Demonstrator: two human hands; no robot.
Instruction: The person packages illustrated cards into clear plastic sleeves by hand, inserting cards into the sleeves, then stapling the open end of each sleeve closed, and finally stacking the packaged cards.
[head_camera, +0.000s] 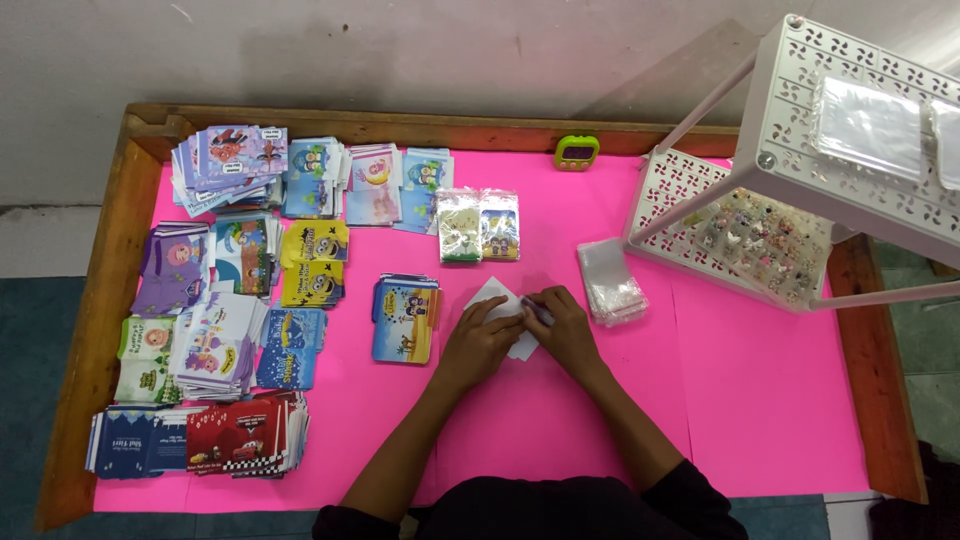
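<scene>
At centre frame, your left hand (480, 340) and right hand (562, 325) meet over a white card (492, 296) lying flat on the pink tabletop (760, 400). Each grip is closed down on the card, fingers curled and pressing it. Its long axis runs diagonally, one corner pointing toward the upper left. Just right lies a stack of clear sleeves (612, 282); left, a blue card pile (405, 318).
</scene>
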